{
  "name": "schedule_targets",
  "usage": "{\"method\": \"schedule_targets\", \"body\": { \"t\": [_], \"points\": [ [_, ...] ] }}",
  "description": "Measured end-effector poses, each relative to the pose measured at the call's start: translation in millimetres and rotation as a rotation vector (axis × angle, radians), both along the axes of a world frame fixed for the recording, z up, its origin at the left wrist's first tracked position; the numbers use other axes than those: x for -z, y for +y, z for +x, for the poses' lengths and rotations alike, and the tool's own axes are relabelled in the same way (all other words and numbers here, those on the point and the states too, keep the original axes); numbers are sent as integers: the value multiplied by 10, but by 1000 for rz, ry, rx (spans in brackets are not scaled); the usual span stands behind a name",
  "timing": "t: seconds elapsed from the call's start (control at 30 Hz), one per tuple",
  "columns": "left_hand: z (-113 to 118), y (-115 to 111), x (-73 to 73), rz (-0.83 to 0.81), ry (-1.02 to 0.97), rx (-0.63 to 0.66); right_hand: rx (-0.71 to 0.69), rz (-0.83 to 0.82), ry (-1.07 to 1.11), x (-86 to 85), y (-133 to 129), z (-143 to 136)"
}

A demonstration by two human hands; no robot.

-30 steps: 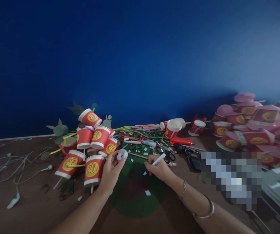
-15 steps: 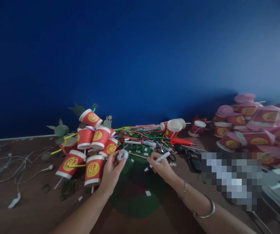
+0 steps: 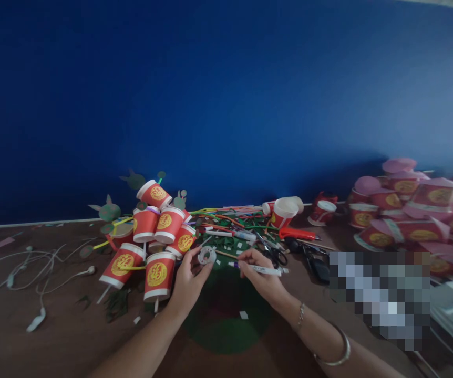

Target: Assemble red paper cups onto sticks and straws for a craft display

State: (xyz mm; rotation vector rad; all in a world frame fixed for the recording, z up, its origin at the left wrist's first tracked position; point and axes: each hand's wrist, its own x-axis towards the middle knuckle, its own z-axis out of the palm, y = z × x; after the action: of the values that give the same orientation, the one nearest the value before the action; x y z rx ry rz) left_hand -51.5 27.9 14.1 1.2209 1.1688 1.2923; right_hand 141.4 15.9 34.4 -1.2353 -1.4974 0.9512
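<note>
My left hand (image 3: 190, 277) is closed around a small clear tape roll (image 3: 206, 251), pinched between thumb and fingers. In my right hand (image 3: 261, 279) is a white marker (image 3: 268, 270) with a purple end pointing left, held nearly level. Both hands are over a dark green round sheet (image 3: 228, 328) on the brown table. A small white paper piece (image 3: 244, 315) lies on that sheet. Just left of my left hand stand stacked red paper cups (image 3: 159, 275) with white rims and sticks. Behind the hands lies a wooden stick (image 3: 226, 254), partly hidden.
Scissors (image 3: 276, 254), a red-orange tool (image 3: 297, 233) and loose pipe cleaners (image 3: 226, 218) lie behind. White earphones (image 3: 37, 320) spread at left. More red cups with pink paper (image 3: 403, 186) pile up at right. A blue wall (image 3: 218, 105) closes off the back.
The marker has turned from slanting up to nearly level, its purple end now farther back. The tape roll has tilted in my left hand. The whole view has shifted slightly.
</note>
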Motion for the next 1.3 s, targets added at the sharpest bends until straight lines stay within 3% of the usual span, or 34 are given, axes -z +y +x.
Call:
{"method": "schedule_targets", "body": {
  "t": [0.17, 0.3, 0.7, 1.3],
  "points": [
    [18, -9, -87, -35, -69, -35, -90, -119, 1, 23, -3, -145],
    [25, -10, -114, -37, -87, -58, -32, -134, -16, 113, 66, -170],
    [6, 40, 12, 1, -82, -72, -19, -186, 15, 171, 110, -167],
    [4, 29, 1, -6, -81, -74, -22, -149, -66, 203, 103, -156]
  ]
}}
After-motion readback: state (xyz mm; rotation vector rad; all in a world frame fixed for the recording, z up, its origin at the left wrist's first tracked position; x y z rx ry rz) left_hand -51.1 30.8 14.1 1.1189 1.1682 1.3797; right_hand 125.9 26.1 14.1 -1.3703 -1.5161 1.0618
